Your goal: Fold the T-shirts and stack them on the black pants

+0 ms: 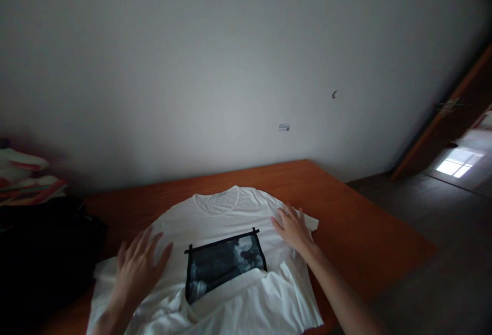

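Note:
A white T-shirt [226, 222] with a dark rectangular print [223, 263] lies face up on a wooden table [346, 222], collar toward the wall. Its lower hem is folded up over the bottom of the print. My left hand [138, 265] rests flat on the shirt's left side, fingers spread and open, holding nothing. My right hand [292, 227] lies flat on the right sleeve and shoulder area, fingers stretched out and open.
A pile of dark clothes [42, 258] sits at the table's left end, with white and red folded fabric [23, 176] above it. A plain wall runs behind the table. An open wooden door [449, 114] and grey floor [442, 253] lie to the right.

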The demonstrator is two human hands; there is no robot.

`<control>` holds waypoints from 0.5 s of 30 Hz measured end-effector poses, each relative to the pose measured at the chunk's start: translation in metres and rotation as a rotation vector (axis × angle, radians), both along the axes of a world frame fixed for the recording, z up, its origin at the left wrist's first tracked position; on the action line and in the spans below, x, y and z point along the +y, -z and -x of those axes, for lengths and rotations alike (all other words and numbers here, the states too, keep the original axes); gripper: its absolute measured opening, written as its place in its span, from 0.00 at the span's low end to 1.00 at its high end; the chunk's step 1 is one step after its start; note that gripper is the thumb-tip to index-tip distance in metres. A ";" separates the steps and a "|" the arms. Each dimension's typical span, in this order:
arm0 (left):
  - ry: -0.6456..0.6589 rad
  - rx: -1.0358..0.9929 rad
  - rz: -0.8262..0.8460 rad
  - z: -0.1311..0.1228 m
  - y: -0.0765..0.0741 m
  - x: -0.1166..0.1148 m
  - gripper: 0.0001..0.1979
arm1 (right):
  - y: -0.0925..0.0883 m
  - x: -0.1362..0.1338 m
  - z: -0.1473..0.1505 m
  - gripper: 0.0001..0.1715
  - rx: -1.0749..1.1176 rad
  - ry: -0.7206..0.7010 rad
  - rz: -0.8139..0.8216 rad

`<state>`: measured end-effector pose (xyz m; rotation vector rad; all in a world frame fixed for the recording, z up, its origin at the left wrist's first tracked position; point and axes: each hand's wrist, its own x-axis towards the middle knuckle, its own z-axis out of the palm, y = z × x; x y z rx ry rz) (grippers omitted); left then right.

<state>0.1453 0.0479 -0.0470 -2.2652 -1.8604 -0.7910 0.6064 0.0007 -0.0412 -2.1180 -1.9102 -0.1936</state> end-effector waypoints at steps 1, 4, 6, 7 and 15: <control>0.048 0.034 -0.008 -0.010 -0.006 0.007 0.28 | -0.002 0.007 0.001 0.26 0.024 -0.059 -0.009; 0.130 0.102 0.141 -0.040 -0.020 0.033 0.30 | -0.007 0.031 0.009 0.27 0.061 -0.155 0.028; 0.097 0.147 0.289 -0.057 -0.023 0.048 0.32 | -0.008 0.049 0.018 0.29 0.076 -0.164 0.106; 0.071 0.161 0.342 -0.063 -0.022 0.054 0.34 | -0.007 0.056 0.022 0.30 0.086 -0.160 0.149; -0.030 0.132 0.397 -0.073 -0.017 0.077 0.43 | 0.000 0.099 0.036 0.41 0.118 -0.065 0.321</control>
